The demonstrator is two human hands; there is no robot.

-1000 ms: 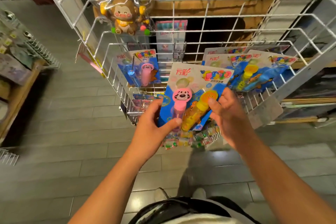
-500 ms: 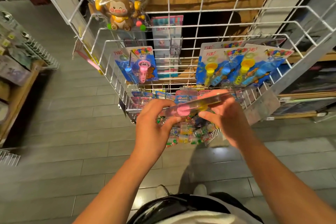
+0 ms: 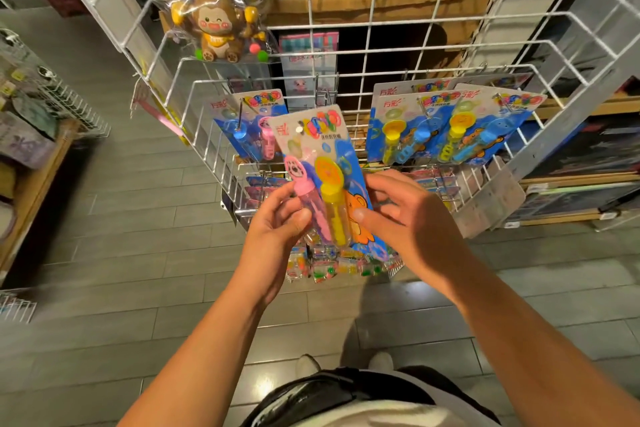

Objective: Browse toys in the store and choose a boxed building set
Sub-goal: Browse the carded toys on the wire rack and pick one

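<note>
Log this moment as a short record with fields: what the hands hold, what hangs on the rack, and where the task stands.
held item: bubble wand card, with a pink and a yellow wand
left hand: grips the card's lower left edge
right hand: grips the card's right edge, thumb on its front
rack: white wire rack with more wand cards on hooks
also hanging: bagged monkey toy, upper left
task state: no boxed building set in hand
</note>
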